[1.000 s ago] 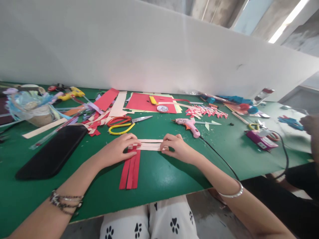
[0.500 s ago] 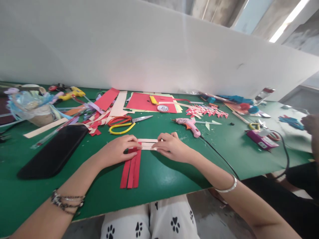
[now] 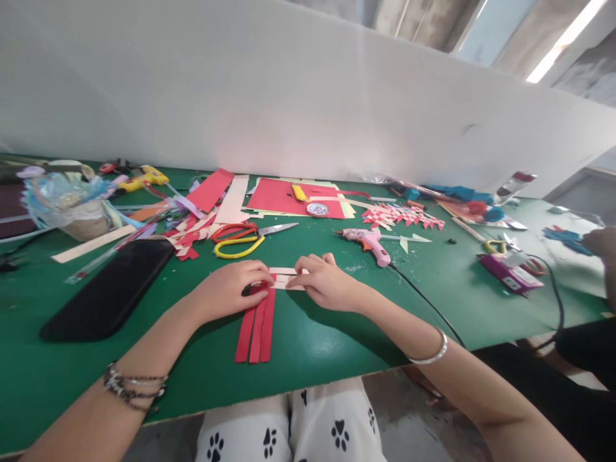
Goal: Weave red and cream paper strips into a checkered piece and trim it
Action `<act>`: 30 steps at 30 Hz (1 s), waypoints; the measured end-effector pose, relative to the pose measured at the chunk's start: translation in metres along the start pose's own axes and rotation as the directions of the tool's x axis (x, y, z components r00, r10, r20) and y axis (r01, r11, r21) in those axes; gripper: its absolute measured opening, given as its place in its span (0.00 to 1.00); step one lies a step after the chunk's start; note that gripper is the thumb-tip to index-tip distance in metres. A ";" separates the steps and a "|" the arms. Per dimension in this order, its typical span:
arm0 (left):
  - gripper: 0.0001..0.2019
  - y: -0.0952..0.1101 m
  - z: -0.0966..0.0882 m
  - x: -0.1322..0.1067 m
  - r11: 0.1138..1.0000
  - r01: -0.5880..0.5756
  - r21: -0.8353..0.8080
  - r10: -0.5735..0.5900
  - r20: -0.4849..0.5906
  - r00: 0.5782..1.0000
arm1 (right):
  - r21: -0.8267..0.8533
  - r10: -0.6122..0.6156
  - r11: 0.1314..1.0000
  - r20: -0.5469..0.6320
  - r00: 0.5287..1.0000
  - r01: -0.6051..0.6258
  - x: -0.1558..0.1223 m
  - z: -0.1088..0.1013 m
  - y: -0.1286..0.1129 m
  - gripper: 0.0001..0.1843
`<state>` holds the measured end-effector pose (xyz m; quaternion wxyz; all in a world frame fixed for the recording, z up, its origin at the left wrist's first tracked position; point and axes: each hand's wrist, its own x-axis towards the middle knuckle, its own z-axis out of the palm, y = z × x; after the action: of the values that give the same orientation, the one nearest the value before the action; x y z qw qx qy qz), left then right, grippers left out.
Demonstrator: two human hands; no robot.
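Strips of red paper (image 3: 256, 330), three of them side by side, lie on the green table (image 3: 346, 346) in front of the person, running from the hands toward the near edge. Pale strips (image 3: 280, 278) stretch crosswise to the right from their far end, so the two sets make a corner, most of it covered by fingers. The left hand (image 3: 231, 289) bends over that corner, thumb and fingers closed on the red strips. The right hand (image 3: 327, 282) is curled just beside it, thumb and fingertips pinching the pale strips; a narrow stretch of paper shows between the two hands. Just beyond the left hand lie scissors (image 3: 262, 232) with one red and one yellow handle, blades pointing right. A pink glue gun (image 3: 366, 240) lies beyond the right hand. Farther back are a red sheet (image 3: 274, 194) with a yellow cutter (image 3: 299, 193) on it, and, to the right, red-and-white woven pieces (image 3: 404, 215). A flat black object (image 3: 110, 292) lies near the left forearm
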<state>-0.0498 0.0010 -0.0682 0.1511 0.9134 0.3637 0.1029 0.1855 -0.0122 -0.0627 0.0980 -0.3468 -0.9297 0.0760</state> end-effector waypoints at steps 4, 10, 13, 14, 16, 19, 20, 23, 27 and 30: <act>0.10 0.000 0.001 0.000 1.000 0.009 -0.008 -0.009 0.003 1.000 | 0.020 0.027 0.999 -0.002 1.000 -0.026 -0.007 -0.003 0.004 0.21; 0.11 0.000 0.001 0.000 1.000 0.016 -0.020 -0.016 0.002 1.000 | 0.045 0.051 0.998 -0.008 0.999 -0.050 -0.018 -0.006 0.010 0.19; 0.11 0.002 0.000 0.000 1.000 0.016 -0.007 -0.016 -0.001 1.000 | 0.041 0.065 0.997 -0.006 0.998 -0.064 -0.023 -0.008 0.013 0.19; 0.11 0.003 0.000 0.000 1.000 0.018 -0.001 -0.018 -0.006 1.000 | 0.036 0.071 0.997 -0.004 0.998 -0.070 -0.025 -0.009 0.014 0.19; 0.11 0.004 -0.001 0.000 1.000 0.028 0.009 -0.028 -0.018 0.999 | 0.032 0.078 0.996 -0.002 0.997 -0.078 -0.028 -0.010 0.015 0.20; 0.10 0.005 -0.002 0.000 0.997 0.072 0.022 -0.071 -0.037 0.997 | 0.038 0.080 0.996 0.008 0.997 -0.080 -0.033 -0.011 0.018 0.21; 0.09 0.005 -0.002 0.000 0.996 0.091 0.018 -0.090 -0.042 0.995 | 0.039 0.080 0.996 0.013 0.997 -0.081 -0.034 -0.011 0.019 0.22; 0.10 0.005 -0.002 -0.001 0.988 0.150 -0.038 -0.152 -0.075 0.985 | 0.035 0.086 0.996 0.024 0.996 -0.086 -0.038 -0.012 0.022 0.23; 0.12 0.003 -0.004 0.000 0.966 0.246 -0.073 -0.256 -0.187 0.948 | 0.029 0.105 0.994 0.019 0.994 -0.105 -0.042 -0.013 0.024 0.23; 0.12 0.002 -0.007 -0.001 0.952 0.288 -0.102 -0.304 -0.241 0.922 | 0.031 0.117 0.993 0.020 0.993 -0.117 -0.046 -0.013 0.024 0.23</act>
<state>-0.0509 0.0000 -0.0611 0.1466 0.8218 0.5103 0.2067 0.2375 -0.0237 -0.0609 0.0903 -0.3983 -0.9073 0.0999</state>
